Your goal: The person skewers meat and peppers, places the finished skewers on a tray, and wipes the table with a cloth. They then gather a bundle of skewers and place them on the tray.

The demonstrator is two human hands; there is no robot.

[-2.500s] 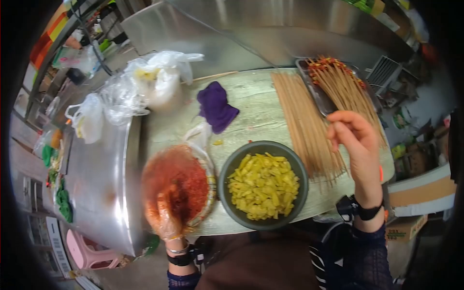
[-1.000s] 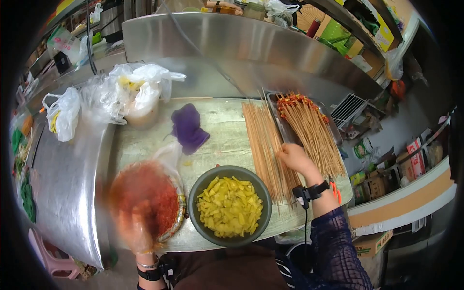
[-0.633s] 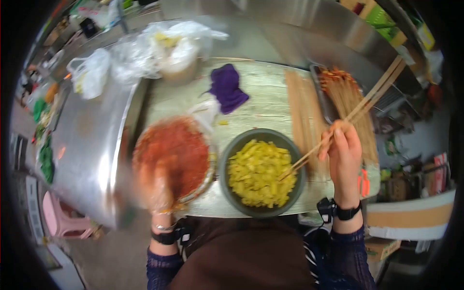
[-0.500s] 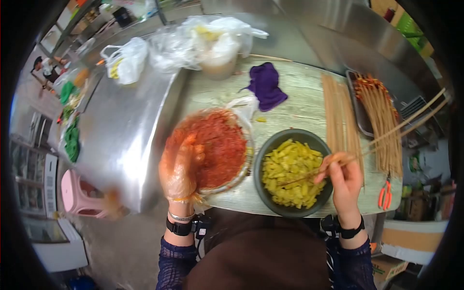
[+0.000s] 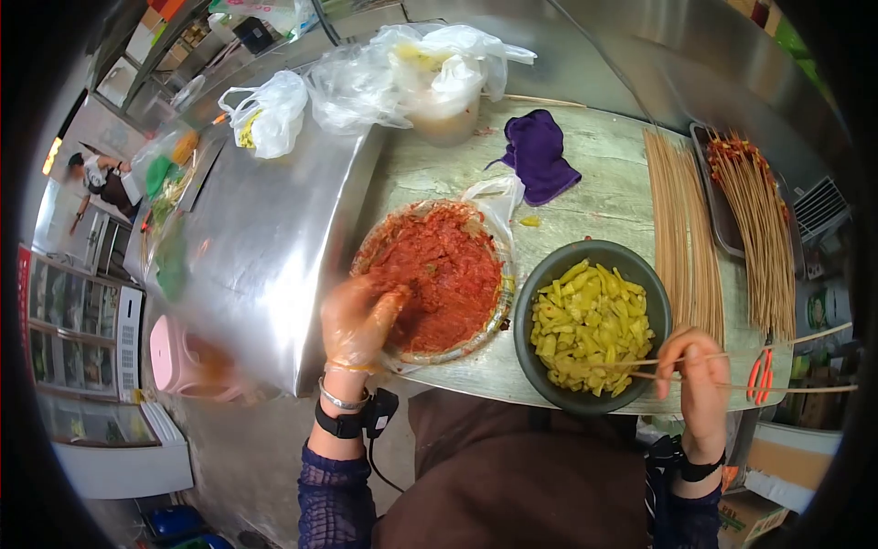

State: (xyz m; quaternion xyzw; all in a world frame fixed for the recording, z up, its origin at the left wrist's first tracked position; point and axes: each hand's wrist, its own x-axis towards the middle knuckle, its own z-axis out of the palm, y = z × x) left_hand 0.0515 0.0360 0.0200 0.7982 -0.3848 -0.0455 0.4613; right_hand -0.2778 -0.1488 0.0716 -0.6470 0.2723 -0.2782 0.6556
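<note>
A clear plastic glove covers my left hand (image 5: 357,320), which is at the near-left rim of a bowl of red chopped meat (image 5: 439,284). Its thumb points into the meat, while the other fingers are blurred and partly hidden. My right hand (image 5: 697,375) pinches two thin wooden skewers (image 5: 786,344), whose long ends stick out to the right. The skewers' other ends reach over a dark green bowl (image 5: 523,343) of cut yellow-green pickled peppers (image 5: 594,320).
Loose bare skewers (image 5: 681,229) lie right of the peppers. Beyond them, a metal tray (image 5: 722,229) carries loaded skewers (image 5: 764,220), with orange-handled pliers (image 5: 761,375) near the table edge. A purple cloth (image 5: 540,156) and plastic bags (image 5: 357,87) lie behind. Far left, a person (image 5: 105,183) stands.
My left hand has lowered its fingers toward the meat. My right hand has drawn back from the peppers toward the bowl's right side, skewers now lying flatter. The whole view has shifted.
</note>
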